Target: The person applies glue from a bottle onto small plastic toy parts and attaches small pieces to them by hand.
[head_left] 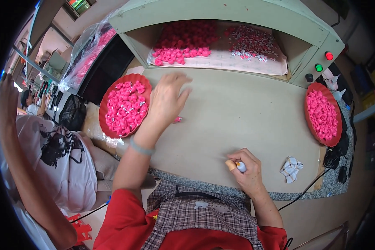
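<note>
My left hand (167, 95) is raised over the far left part of the worktable, its fingers spread and nothing seen in them. It is just right of a red scalloped bowl (104, 125) heaped with small pink pieces (125, 106), some with shiny silvery bits. Beside my left wrist, a small pink piece (178, 119) shows on the table, partly hidden. Near the front edge, my right hand (249, 171) is closed around a small white bottle (240, 166) with a yellowish tip. A tan finger cover (230, 165) is on one of its fingers.
A green-grey box oven (221, 11) at the back holds pink pieces (181, 54) and silvery bits (254, 43). Another red bowl (338, 127) of pink pieces stands right. A checked cloth (291, 169) lies near right. A person in a white shirt (71, 179) is at left.
</note>
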Tool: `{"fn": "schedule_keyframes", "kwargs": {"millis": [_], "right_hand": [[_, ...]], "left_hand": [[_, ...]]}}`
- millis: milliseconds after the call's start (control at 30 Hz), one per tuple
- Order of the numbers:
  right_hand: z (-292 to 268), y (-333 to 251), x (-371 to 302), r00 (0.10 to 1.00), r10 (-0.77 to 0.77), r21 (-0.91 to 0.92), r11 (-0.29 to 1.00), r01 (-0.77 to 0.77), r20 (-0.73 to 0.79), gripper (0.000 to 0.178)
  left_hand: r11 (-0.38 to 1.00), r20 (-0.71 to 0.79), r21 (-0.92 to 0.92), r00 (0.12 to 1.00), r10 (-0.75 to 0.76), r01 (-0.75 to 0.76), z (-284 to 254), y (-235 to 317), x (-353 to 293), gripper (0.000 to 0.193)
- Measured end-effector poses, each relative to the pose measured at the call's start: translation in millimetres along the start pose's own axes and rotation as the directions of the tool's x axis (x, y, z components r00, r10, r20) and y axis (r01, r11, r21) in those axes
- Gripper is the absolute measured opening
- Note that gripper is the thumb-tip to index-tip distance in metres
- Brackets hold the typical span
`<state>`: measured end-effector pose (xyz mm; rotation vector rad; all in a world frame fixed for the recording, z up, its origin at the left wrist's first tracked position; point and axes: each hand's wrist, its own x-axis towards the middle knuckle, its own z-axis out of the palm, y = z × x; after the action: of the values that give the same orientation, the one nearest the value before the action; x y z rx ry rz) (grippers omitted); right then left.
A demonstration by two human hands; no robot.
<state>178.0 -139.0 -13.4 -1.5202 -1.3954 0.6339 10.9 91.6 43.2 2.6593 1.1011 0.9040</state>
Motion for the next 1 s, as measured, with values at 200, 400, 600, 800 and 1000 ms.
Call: {"fn": "schedule_keyframes", "kwargs": {"millis": [200,400,600,800,1000], "right_hand": [[-7,-2,4,0.99,0.143,0.048,0.989,-0.143,-0.004,0.024],[-8,5,6,0.991,0.127,0.096,0.987,-0.13,0.038,0.025],[-10,10,8,0.99,0.131,0.09,0.987,-0.137,0.06,0.027],[-10,11,14,0.991,0.108,0.078,0.99,-0.114,0.085,0.029],[-13,5,13,0.987,0.146,0.157,0.975,-0.156,0.071,0.037]], "left_hand": [[0.987,-0.054,0.131,0.994,0.097,-0.089,88,-64,117,0.022],[0.955,-0.005,0.268,0.991,0.134,-0.128,147,-101,204,0.02],[0.907,0.206,0.407,0.978,0.028,-0.112,178,-86,238,0.031],[0.9,0.15,0.427,0.989,0.019,-0.082,177,-85,243,0.031],[0.991,-0.171,0.01,0.976,0.136,-0.137,135,-67,209,0.034]]}}
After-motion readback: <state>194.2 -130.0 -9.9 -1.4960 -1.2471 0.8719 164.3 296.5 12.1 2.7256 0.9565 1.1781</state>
